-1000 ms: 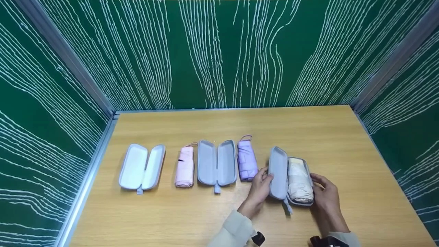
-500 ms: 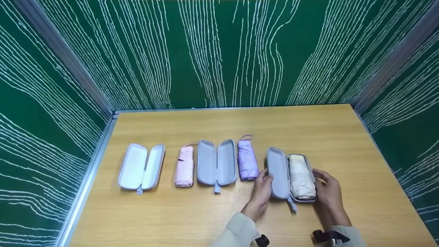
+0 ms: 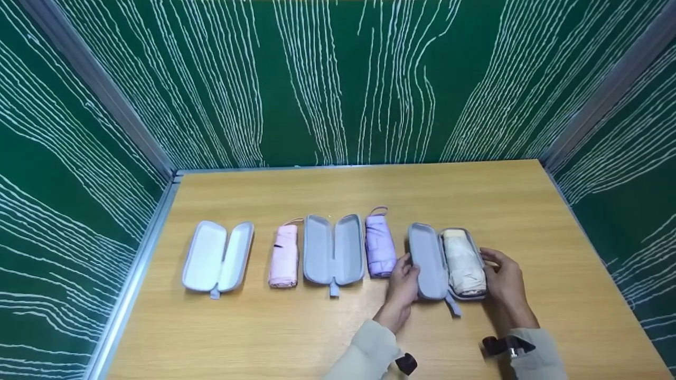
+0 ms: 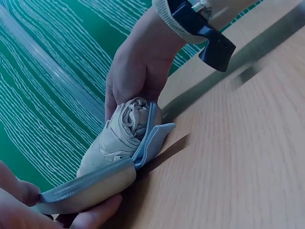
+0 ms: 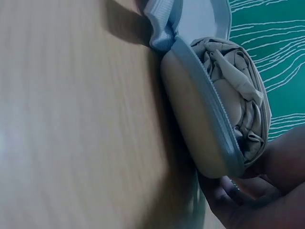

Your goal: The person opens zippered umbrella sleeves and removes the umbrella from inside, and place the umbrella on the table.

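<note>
A grey zip case (image 3: 429, 264) lies spread apart at the right of the table, with a rolled cream folding umbrella (image 3: 465, 266) in its right half. My left hand (image 3: 402, 287) grips the outer edge of the left half; in the left wrist view its fingers (image 4: 97, 214) reach under that half. On the other side, my right hand (image 3: 507, 282) pinches the right half's outer edge. The right wrist view shows the right thumb (image 5: 286, 155) against the umbrella side and fingers below the case rim. The umbrella's rolled end (image 5: 233, 90) faces me.
A purple folding umbrella (image 3: 380, 245) lies just left of my left hand. Further left are a second spread grey case (image 3: 318, 253), a pink folding umbrella (image 3: 285, 258) and a white-lined case (image 3: 207, 256). Green walls (image 3: 359, 79) border the table (image 3: 264, 338).
Both hands have shifted the case with the cream umbrella a little away from me and turned it slightly. Its pull tab has swung right. The other cases and umbrellas have stayed put.
</note>
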Demonstrator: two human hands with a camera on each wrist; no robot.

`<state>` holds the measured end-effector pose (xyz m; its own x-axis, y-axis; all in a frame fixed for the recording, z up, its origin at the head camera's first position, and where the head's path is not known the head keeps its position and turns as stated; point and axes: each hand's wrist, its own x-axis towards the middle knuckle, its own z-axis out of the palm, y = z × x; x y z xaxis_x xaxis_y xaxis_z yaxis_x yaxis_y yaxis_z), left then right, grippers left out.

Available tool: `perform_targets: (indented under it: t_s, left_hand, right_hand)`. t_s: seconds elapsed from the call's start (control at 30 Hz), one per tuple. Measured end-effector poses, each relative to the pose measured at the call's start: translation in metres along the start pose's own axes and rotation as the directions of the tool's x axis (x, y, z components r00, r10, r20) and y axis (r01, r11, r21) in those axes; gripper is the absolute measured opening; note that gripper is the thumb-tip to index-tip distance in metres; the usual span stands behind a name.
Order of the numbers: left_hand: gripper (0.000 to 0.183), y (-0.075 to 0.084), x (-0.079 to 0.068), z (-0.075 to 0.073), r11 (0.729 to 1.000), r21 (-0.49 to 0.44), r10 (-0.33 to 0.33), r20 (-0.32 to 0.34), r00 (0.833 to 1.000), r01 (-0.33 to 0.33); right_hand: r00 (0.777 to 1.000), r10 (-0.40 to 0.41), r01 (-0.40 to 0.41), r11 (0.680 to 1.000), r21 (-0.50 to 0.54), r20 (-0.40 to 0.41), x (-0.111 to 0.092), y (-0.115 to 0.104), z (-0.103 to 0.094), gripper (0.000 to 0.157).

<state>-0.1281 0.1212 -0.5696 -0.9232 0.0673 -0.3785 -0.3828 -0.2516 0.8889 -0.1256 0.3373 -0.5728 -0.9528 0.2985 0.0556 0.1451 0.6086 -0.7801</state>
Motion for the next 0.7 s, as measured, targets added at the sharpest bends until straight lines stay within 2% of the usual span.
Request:
perform_targets:
  t_s: [0.3,0.57,0.7]
  left_hand:
    - [0.040,0.001,0.004,0.008,0.996,-0.082,-0.022,0.004,1.000,0.022]
    - [0.041,0.000,0.011,0.015,0.991,-0.133,0.000,0.010,1.000,0.002]
    - [0.041,0.000,0.016,0.018,0.985,-0.170,0.005,0.013,1.000,-0.002]
  right_hand:
    - [0.999,-0.037,0.038,0.998,-0.052,0.023,0.018,0.007,-0.003,0.036]
    - [0.994,-0.109,0.108,0.994,-0.024,-0.026,0.025,0.010,-0.004,0.034]
    - [0.993,-0.110,0.109,0.994,-0.032,-0.035,0.028,0.013,-0.003,0.034]
